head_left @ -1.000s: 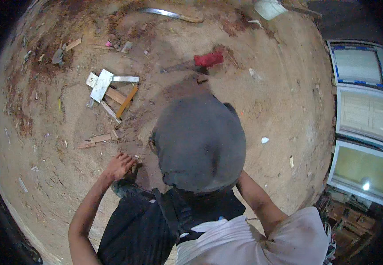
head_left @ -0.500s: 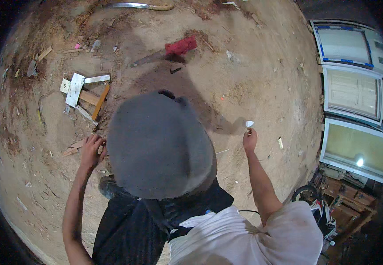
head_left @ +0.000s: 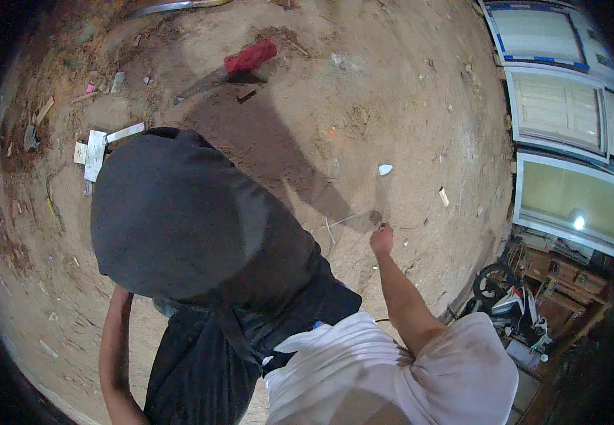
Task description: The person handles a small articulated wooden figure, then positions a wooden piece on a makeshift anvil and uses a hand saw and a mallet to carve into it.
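My right hand (head_left: 382, 239) is low over the dirt floor, its fingers drawn together; whether anything is between them I cannot make out. Just beyond it lies a small white piece (head_left: 385, 170), apart from the fingers. To the hand's left, a thin white string-like strip (head_left: 341, 221) rests on the ground. A large dark cloth-covered bulk (head_left: 179, 219) fills the middle left. My left hand is hidden behind it, with only the forearm (head_left: 116, 340) and wrist in sight. Past the bulk, white flat strips (head_left: 96, 156) lie partly covered by it.
A blade with a red wrapped handle (head_left: 251, 58) lies ahead; a long curved blade (head_left: 172, 7) lies at the far edge. Wood chips are scattered on the dirt. Framed panels (head_left: 569, 195) line the right side, with a motorcycle (head_left: 509, 301) below them.
My right hand has drawn back from the white piece, which stays on the ground. The dark bulk has shifted left, covering my left hand and some wooden strips. The whole view has moved.
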`<act>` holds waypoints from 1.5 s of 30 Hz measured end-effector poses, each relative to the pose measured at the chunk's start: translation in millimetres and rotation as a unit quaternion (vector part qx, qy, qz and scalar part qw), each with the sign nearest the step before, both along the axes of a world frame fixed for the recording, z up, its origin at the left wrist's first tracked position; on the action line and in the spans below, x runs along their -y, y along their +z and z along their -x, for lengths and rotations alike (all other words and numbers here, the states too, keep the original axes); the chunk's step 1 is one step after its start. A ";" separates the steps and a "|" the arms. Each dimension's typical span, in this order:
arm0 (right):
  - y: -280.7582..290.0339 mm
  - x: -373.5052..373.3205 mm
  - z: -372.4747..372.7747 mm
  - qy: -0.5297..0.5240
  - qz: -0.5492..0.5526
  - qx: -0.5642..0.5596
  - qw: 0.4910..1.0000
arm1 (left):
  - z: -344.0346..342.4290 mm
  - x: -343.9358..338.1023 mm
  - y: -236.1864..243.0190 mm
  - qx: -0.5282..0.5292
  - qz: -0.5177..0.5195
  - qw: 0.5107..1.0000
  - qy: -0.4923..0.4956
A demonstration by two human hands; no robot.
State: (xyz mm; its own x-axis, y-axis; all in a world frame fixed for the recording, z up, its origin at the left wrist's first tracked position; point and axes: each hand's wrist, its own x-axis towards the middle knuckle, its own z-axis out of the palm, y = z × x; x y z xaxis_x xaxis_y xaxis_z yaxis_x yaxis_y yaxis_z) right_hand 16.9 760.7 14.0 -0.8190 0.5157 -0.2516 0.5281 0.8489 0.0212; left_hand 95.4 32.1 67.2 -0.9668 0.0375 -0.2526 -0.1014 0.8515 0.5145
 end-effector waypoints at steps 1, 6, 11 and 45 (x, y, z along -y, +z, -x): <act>0.1 5.5 -7.3 -0.002 0.000 -0.010 1.000 | -2.9 3.8 3.0 0.007 0.001 1.000 0.004; 3.7 -15.6 -16.9 -0.046 -0.015 -0.039 0.998 | -5.9 12.8 12.6 0.037 -0.002 0.999 0.017; 6.1 -72.3 -7.7 -0.105 -0.040 -0.031 0.993 | -4.5 20.9 25.5 0.068 0.002 0.997 0.026; -79.8 -83.2 14.0 -0.290 -0.041 -0.148 0.945 | 39.6 52.2 51.3 0.130 0.017 0.991 -0.006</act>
State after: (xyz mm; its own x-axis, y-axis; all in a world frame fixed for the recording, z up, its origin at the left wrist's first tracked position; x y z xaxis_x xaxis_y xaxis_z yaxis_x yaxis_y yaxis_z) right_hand 2.9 843.9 -65.8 -0.4213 0.9069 0.0045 0.8967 0.4173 -0.1474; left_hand 55.9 -20.1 118.5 -0.8684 0.0356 -0.4946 -0.2168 0.8698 0.4432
